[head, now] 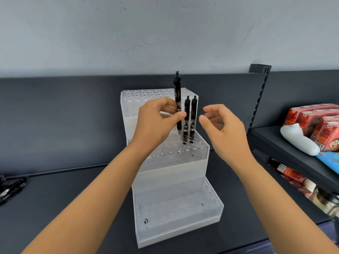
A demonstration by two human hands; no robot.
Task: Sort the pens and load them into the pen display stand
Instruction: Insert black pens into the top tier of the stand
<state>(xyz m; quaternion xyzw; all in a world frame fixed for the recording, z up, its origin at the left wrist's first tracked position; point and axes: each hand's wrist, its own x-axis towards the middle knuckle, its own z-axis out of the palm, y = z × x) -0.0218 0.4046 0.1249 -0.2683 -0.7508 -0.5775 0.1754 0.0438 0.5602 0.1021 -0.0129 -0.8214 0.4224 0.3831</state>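
A clear three-tier pen display stand [176, 204] sits on the dark shelf in front of me. Two black pens [190, 118] stand upright in holes at the right of its middle tier. My left hand [156, 121] pinches a third black pen [177, 92] upright, tip down, just above the middle tier and left of those two. My right hand [222, 125] hovers to the right of the standing pens, fingers loosely curled, holding nothing. A pile of dark pens [11, 186] lies at the far left edge of the shelf.
A dark back panel [73, 107] runs behind the stand. To the right, a neighbouring shelf [286, 145] carries red cartons [319, 120] and a white packet [299, 142], with more goods below it. A slotted upright post [260, 96] separates the two shelves.
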